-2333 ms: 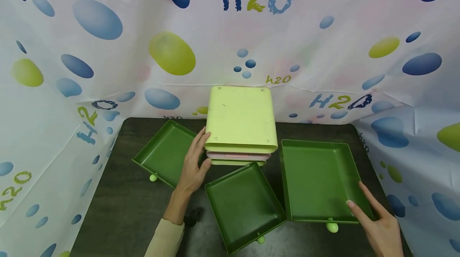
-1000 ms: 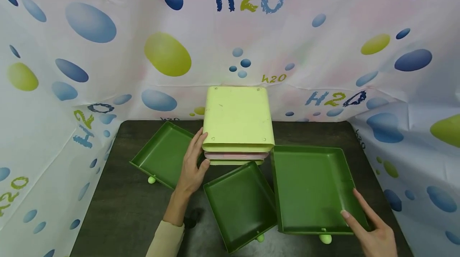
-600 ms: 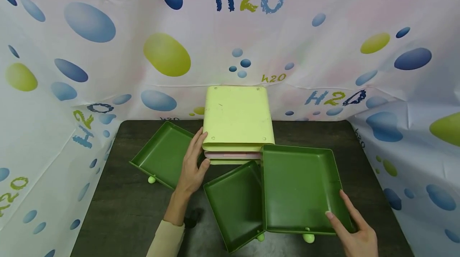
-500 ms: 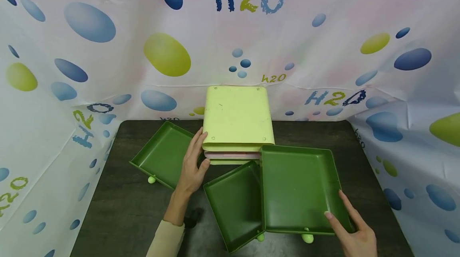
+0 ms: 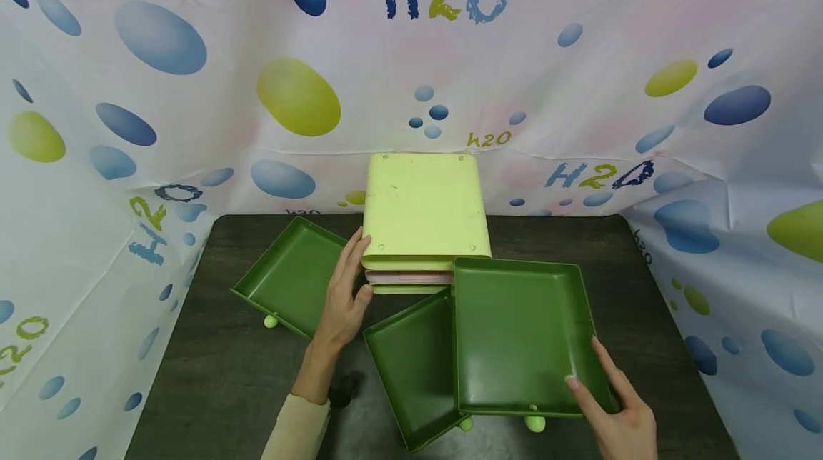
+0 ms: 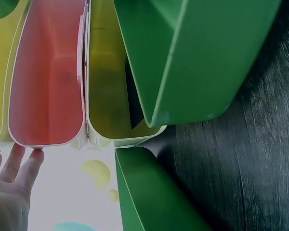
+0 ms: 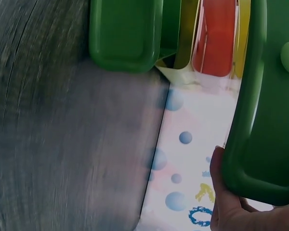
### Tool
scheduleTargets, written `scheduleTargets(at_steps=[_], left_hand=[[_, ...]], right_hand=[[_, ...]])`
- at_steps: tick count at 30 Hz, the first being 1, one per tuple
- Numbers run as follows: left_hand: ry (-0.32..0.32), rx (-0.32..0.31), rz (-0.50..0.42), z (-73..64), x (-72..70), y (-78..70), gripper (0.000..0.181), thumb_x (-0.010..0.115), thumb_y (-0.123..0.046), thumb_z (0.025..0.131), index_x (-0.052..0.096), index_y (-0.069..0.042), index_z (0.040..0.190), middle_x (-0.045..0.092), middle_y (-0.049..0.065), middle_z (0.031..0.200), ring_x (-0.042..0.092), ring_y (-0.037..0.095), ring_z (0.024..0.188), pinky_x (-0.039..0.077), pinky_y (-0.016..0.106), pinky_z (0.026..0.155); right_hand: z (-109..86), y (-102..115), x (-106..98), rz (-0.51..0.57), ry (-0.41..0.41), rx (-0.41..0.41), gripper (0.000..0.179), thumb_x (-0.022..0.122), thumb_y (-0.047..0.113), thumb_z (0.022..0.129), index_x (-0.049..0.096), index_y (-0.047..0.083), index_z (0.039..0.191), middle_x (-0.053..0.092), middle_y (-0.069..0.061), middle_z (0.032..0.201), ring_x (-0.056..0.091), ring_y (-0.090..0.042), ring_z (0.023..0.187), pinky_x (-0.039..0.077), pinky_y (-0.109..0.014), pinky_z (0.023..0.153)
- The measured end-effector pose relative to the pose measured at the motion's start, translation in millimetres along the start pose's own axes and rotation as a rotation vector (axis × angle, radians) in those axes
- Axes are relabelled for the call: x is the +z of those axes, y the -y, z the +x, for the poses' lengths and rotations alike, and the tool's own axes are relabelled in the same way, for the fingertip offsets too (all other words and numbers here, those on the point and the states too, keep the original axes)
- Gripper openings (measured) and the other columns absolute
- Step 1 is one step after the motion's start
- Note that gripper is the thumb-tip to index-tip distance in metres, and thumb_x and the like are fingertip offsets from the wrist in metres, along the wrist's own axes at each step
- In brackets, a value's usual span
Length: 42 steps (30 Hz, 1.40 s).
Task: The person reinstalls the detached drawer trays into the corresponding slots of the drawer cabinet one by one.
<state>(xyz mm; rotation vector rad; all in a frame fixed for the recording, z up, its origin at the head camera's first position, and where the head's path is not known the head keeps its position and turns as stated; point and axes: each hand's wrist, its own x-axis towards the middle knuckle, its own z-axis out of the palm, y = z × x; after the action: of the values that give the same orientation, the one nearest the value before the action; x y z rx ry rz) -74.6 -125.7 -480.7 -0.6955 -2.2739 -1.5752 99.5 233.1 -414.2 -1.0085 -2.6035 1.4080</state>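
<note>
A light yellow drawer cabinet [image 5: 424, 210] stands at the table's back, with a pink tier [image 6: 48, 72] stacked between two yellow ones. All three openings face the person. My left hand [image 5: 343, 303] rests against the cabinet's left side, fingers mostly straight, fingertips by the pink tier. A large green drawer [image 5: 521, 338] with a round light green knob is held raised in my right hand [image 5: 620, 417], which grips its right side near the front corner. The thumb reaches over the edge, and the other fingers are partly hidden. That drawer overlaps the cabinet's right front corner.
A second green drawer [image 5: 411, 367] lies turned on the table before the cabinet, partly covered by the raised one. Another green drawer [image 5: 296, 274] lies angled at the left, behind my left hand. The dark table [image 5: 206, 374] meets a patterned curtain [image 5: 579, 88] at the back.
My right hand has carried the large green drawer leftward, from beside the cabinet to overlapping its front right corner and the middle drawer. My left hand has stayed at the cabinet's side.
</note>
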Motion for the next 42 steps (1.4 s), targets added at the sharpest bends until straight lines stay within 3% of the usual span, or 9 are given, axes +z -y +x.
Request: scheduleTargets(at_steps=[4, 8, 14, 18, 21, 28, 31, 35, 42], left_hand=[[0.005, -0.005, -0.003, -0.8, 0.8, 2.0, 0.081, 0.033, -0.068, 0.098, 0.028, -0.014, 0.158, 0.017, 0.012, 0.164, 0.021, 0.033, 0.148, 0.028, 0.069, 0.106], [0.009, -0.01, 0.0, -0.7, 1.3, 1.2, 0.081, 0.032, -0.069, 0.098, 0.027, -0.015, 0.159, 0.016, 0.01, 0.164, 0.02, 0.032, 0.149, 0.027, 0.069, 0.106], [0.019, -0.011, 0.007, 0.2, 2.5, 1.0, 0.08, 0.032, -0.068, 0.099, 0.026, -0.015, 0.159, 0.014, 0.009, 0.165, 0.02, 0.032, 0.149, 0.028, 0.068, 0.106], [0.022, -0.015, 0.004, 0.1, 2.7, 1.7, 0.08, 0.032, -0.068, 0.099, 0.025, -0.016, 0.159, 0.014, 0.009, 0.165, 0.019, 0.032, 0.149, 0.027, 0.069, 0.106], [0.024, -0.025, 0.006, -0.5, 2.3, 1.2, 0.08, 0.031, -0.069, 0.098, 0.024, -0.017, 0.159, 0.014, 0.009, 0.165, 0.019, 0.032, 0.149, 0.027, 0.069, 0.106], [0.023, -0.024, 0.005, 0.0, 2.5, 1.3, 0.081, 0.031, -0.069, 0.098, 0.025, -0.016, 0.159, 0.014, 0.01, 0.165, 0.019, 0.032, 0.149, 0.027, 0.069, 0.106], [0.02, -0.022, 0.009, -0.2, 3.1, 1.7, 0.081, 0.031, -0.069, 0.098, 0.025, -0.016, 0.159, 0.015, 0.01, 0.165, 0.02, 0.032, 0.149, 0.027, 0.069, 0.106], [0.02, -0.023, 0.011, -0.9, 3.4, 1.2, 0.079, 0.032, -0.068, 0.099, 0.026, -0.017, 0.159, 0.015, 0.008, 0.165, 0.02, 0.032, 0.149, 0.028, 0.069, 0.105], [0.018, -0.014, 0.013, -1.1, 3.2, 0.4, 0.081, 0.033, -0.069, 0.098, 0.026, -0.016, 0.159, 0.015, 0.007, 0.165, 0.02, 0.031, 0.149, 0.028, 0.069, 0.106]], right_hand=[[-3.3, 2, 6, 0.033, 0.012, -0.033, 0.069, 0.076, 0.034, 0.09, 0.043, 0.038, 0.15, 0.05, -0.01, 0.144, 0.052, -0.023, 0.126, 0.048, -0.026, 0.092], [-6.8, 5, 13, 0.058, 0.021, -0.085, 0.07, 0.077, 0.03, 0.089, 0.043, 0.035, 0.151, 0.051, -0.007, 0.138, 0.044, -0.037, 0.132, 0.041, -0.053, 0.098], [-7.5, 10, 18, 0.002, 0.026, -0.108, 0.068, 0.076, 0.032, 0.09, 0.043, 0.036, 0.15, 0.053, -0.004, 0.139, 0.053, -0.03, 0.122, 0.049, -0.031, 0.087], [-7.7, 12, 17, -0.005, 0.04, -0.128, 0.069, 0.076, 0.032, 0.091, 0.043, 0.033, 0.151, 0.052, -0.009, 0.142, 0.053, -0.034, 0.122, 0.05, -0.04, 0.091], [-8.5, 12, 16, 0.025, 0.055, -0.138, 0.069, 0.076, 0.03, 0.09, 0.044, 0.029, 0.151, 0.05, -0.015, 0.145, 0.048, -0.041, 0.126, 0.041, -0.059, 0.095], [-10.0, 13, 19, 0.063, 0.074, -0.141, 0.068, 0.076, 0.028, 0.091, 0.045, 0.03, 0.151, 0.049, -0.013, 0.147, 0.046, -0.039, 0.129, 0.041, -0.057, 0.097], [-11.0, 15, 21, 0.061, 0.097, -0.118, 0.068, 0.077, 0.032, 0.089, 0.046, 0.032, 0.15, 0.047, -0.012, 0.15, 0.042, -0.041, 0.134, 0.047, -0.042, 0.09], [-14.4, 19, 27, 0.052, 0.12, -0.114, 0.068, 0.076, 0.037, 0.089, 0.046, 0.033, 0.149, 0.048, -0.006, 0.15, 0.044, -0.037, 0.135, 0.052, -0.038, 0.083], [-22.1, 26, 41, 0.125, 0.149, -0.163, 0.068, 0.078, 0.031, 0.088, 0.048, 0.027, 0.149, 0.046, -0.01, 0.151, 0.041, -0.041, 0.136, 0.043, -0.06, 0.099]])
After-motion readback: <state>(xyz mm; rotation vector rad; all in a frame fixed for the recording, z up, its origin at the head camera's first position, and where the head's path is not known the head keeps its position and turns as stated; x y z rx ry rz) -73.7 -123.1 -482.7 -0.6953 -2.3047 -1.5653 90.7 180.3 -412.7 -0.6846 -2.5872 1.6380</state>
